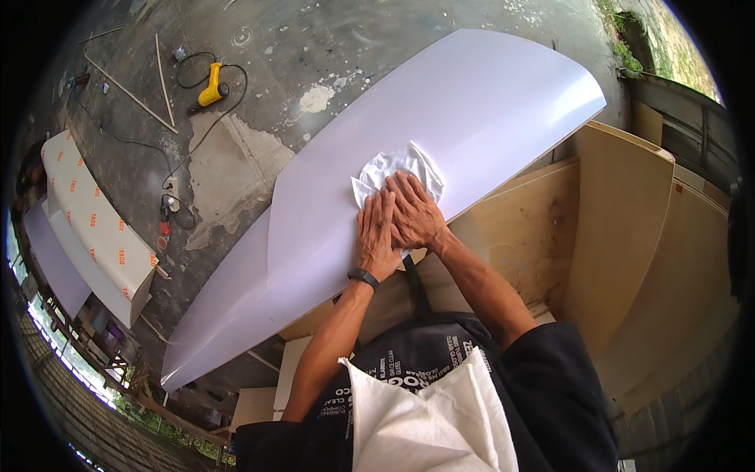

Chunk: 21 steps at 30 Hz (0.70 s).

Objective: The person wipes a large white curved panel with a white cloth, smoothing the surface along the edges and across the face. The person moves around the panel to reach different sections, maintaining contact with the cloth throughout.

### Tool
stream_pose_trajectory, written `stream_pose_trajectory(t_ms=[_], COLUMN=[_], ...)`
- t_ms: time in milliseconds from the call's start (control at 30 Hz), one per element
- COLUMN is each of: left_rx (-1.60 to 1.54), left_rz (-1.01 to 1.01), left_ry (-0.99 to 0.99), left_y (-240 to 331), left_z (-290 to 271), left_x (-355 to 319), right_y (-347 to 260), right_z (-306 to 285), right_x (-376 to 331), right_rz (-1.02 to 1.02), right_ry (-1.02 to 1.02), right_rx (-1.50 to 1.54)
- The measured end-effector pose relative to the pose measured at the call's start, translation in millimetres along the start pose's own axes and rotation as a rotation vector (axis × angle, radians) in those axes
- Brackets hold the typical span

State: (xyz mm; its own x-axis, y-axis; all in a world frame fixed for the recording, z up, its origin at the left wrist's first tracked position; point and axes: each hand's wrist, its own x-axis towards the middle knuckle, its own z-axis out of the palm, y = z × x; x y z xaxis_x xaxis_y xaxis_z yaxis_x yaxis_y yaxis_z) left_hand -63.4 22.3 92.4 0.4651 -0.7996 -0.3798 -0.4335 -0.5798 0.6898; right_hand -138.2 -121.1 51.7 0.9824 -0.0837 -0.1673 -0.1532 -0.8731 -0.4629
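Note:
A crumpled white cloth [399,164] lies on a broad, glossy white sheet [480,94] with rounded ends. My left hand [377,240], below a dark wristband, rests flat on the cloth's near edge with its fingers stretched out. Beside and partly against it, my right hand [418,214] presses down on the cloth, fingers extended. Parts of the cloth are hidden beneath both hands. Toward the lower left, the pale surface continues past a seam as a tapering section [228,303].
On the grey floor lie a yellow heat gun [211,90] with a black cord, a power strip [172,193] and thin wooden strips [130,93]. Panels under patterned film [98,220] stand at left. Curved brown boards [621,204] lean at right. White fabric [425,417] hangs over my black shirt.

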Motion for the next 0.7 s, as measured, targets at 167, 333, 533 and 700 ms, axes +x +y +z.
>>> stream_pose_trajectory(t_ms=[167, 333, 533, 700], left_rx=[-0.015, -0.005, -0.051, -0.049], left_rz=[-0.013, -0.009, -0.035, -0.039], left_ry=[0.008, 0.011, -0.024, -0.008], left_y=[38.7, 80.0, 116.9, 146.1], left_z=[25.2, 46.0, 67.7, 86.9], left_x=[47.1, 92.9, 126.2, 159.7], right_y=[58.0, 118.0, 168.2, 205.7], right_z=[-25.1, -52.4, -71.3, -93.5], right_x=[-7.2, -16.1, -26.3, -34.2], right_rz=[0.027, 0.052, 0.089, 0.096], right_ry=[0.025, 0.023, 0.025, 0.004], right_rx=[-0.068, -0.043, -0.059, -0.102])
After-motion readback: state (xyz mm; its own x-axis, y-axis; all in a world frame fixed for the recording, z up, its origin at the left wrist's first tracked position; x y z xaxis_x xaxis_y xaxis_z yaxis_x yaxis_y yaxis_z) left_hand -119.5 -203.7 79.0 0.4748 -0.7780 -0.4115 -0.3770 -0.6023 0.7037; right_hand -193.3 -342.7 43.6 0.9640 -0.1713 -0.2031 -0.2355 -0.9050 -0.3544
